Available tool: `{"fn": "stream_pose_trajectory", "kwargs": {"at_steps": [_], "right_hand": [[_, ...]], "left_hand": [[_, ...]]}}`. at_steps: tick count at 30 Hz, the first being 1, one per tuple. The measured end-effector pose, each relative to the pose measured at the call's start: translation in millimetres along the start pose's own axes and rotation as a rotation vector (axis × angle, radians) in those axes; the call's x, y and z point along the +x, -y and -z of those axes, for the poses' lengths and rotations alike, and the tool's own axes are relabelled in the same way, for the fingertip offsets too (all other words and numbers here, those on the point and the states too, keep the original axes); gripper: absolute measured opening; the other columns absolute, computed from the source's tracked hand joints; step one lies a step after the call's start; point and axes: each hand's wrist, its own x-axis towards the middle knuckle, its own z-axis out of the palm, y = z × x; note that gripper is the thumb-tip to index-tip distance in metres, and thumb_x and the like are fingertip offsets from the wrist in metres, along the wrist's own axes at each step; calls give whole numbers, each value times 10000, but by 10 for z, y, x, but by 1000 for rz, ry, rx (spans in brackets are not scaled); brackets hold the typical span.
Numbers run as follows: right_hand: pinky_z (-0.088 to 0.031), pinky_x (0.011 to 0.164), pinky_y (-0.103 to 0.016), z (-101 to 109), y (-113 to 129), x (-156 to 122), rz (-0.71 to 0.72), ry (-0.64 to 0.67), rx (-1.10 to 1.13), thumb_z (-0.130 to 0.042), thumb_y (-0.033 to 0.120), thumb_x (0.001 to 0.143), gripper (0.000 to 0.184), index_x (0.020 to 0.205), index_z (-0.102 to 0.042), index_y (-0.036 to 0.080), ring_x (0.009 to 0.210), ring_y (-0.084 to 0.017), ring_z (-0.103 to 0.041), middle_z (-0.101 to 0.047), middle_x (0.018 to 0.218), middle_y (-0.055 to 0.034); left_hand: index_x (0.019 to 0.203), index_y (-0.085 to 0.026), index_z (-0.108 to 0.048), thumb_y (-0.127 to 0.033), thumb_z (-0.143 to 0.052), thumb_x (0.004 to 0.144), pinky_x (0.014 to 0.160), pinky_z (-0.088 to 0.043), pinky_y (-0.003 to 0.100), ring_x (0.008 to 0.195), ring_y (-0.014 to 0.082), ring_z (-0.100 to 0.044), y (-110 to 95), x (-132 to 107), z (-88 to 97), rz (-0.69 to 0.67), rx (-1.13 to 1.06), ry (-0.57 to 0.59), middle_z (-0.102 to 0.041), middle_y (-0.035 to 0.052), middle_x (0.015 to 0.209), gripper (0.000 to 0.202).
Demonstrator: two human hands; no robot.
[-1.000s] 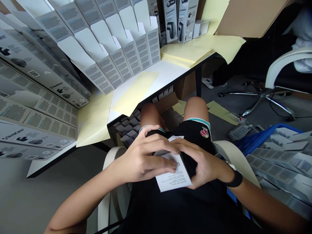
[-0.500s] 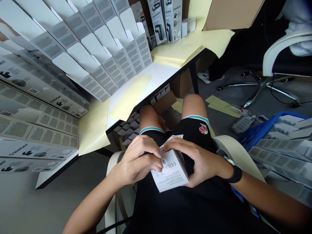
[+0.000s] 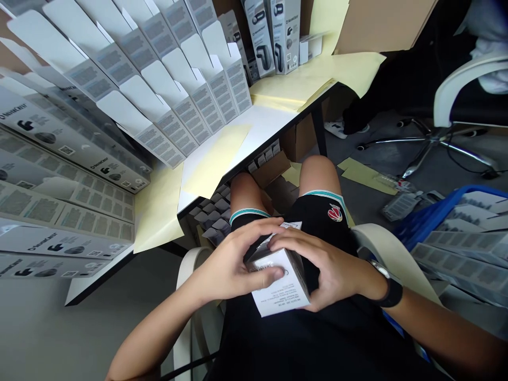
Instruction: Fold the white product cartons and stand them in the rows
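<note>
1. The white carton point(image 3: 281, 296) is in the seated person's lap, between both hands and apart from the surface point(image 3: 264, 123); its printed near face points toward the body.
2. What has just changed is mainly the left hand point(image 3: 234, 259). A half second ago its fingers were curled near the left part of the printed face; now the thumb lies along that face and the fingers stretch over the far side.
3. The left grip therefore spans the carton, thumb on one side, fingers on the other. The thumb now covers markings that showed a moment ago.
4. The right hand point(image 3: 329, 270) matches its earlier pose: thumb by the lower right corner, fingers over the top, holding the carton from the right. How hard either grip presses, I cannot tell.
5. For the work in hand, this looks like a fuller, steadier two-handed hold, with attention on this one carton.
6. On the surface, the open-flapped cartons point(image 3: 216, 114) keep their row beside a yellow sheet point(image 3: 218, 156); the blue crate point(image 3: 415, 214) on the right holds more boxes.
</note>
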Motion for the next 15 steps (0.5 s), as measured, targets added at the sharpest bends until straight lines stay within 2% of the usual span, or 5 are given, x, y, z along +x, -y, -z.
{"fn": "stream_pose_trajectory", "kwargs": {"at_steps": [3, 6, 11, 15], "right_hand": [[-441, 1097, -397, 3, 3, -5, -1, 4, -11, -882, 310, 629, 875, 1374, -442, 179, 1284, -298, -532, -573, 1330, -148], [-437, 1098, -394, 1, -5, -8, -2, 9, 27, -870, 299, 639, 849, 1364, -442, 185, 1250, -281, -548, -581, 1289, -130], [-424, 1104, -401, 26, -17, -31, -17, 3, 32, -860, 264, 627, 864, 1374, -431, 199, 1261, -286, -536, -565, 1295, -121], [-380, 1148, -431, 87, -9, -47, -38, 37, 24, -862, 315, 640, 887, 1399, -416, 206, 1304, -303, -504, -531, 1341, -133]], "left_hand": [[1326, -211, -581, -239, -693, 902, 1105, -493, 412, 1314, 269, -587, 60, -30, -24, 22, -191, -9, -585, 126, 1428, 440], [1341, -203, -563, -222, -684, 896, 1130, -465, 418, 1345, 271, -551, 148, -90, -51, 19, -336, -61, -572, 129, 1433, 461], [1451, -226, -452, -318, -752, 845, 1180, -385, 502, 1405, 333, -471, 259, -234, -126, 75, -533, -34, -479, 144, 1516, 683], [1550, -289, -311, -387, -922, 649, 1235, -285, 541, 1479, 381, -359, 341, -332, -269, -24, -542, -40, -342, 138, 1615, 1093]]}}
